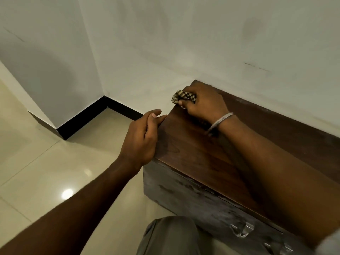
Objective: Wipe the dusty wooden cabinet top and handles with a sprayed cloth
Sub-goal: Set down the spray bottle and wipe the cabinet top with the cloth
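A low dark wooden cabinet (195,153) stands against the wall, its top running from centre to the right edge. My right hand (204,103) grips a bunched checked cloth (183,96) at the top's far left corner, pressing it on the wood. My left hand (143,138) rests against the cabinet's left edge, fingers straight along it and thumb on top. The front face looks grey with dust, and a metal handle (242,230) shows low on it; a second handle (279,249) is partly cut off at the bottom.
A pale wall (184,43) rises right behind the cabinet, with a black skirting board (88,116) in the corner at left. Glossy cream floor tiles (46,162) spread to the left. My knee in grey trousers (171,236) is at the bottom, close to the cabinet front.
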